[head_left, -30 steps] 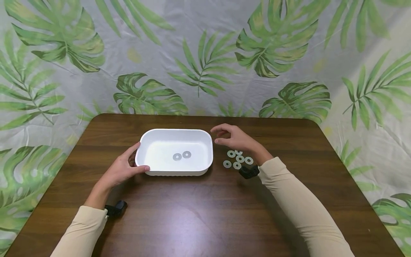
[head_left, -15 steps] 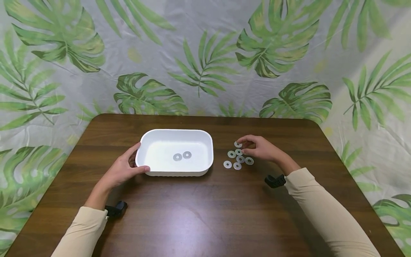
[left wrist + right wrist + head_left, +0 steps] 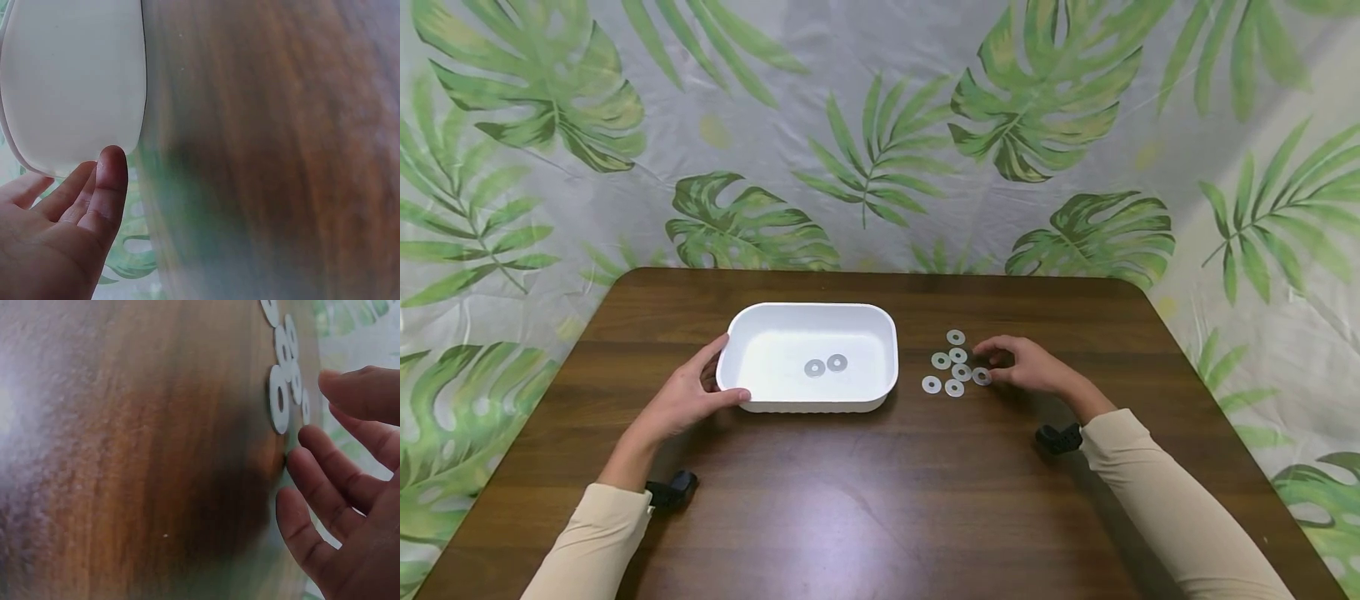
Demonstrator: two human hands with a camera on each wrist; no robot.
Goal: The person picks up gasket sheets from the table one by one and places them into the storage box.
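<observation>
Head view shows me, from my remote seat, a brown table (image 3: 850, 500) with a white tray (image 3: 812, 407) left of its middle: an open, glossy box with rounded corners and a smooth inside. Two washers (image 3: 808, 367) lie flat on its floor, close side by side; they are dull grey discs with a round centre hole. Seven loose washers (image 3: 949, 389) of the same kind lie flat in a cluster on the table, to the right of the tray; in the right wrist view they look pale and thin. I see the left hand (image 3: 688, 393) grasping the tray's left end, thumb on the near side and fingers along the end. The right hand (image 3: 1028, 367) is released, fingers loosely bent, its thumb tip at the rightmost washer (image 3: 976, 377); I cannot tell whether they touch. Both arms wear cream sleeves (image 3: 1172, 500), and a leaf-patterned cloth (image 3: 910, 67) hangs behind
</observation>
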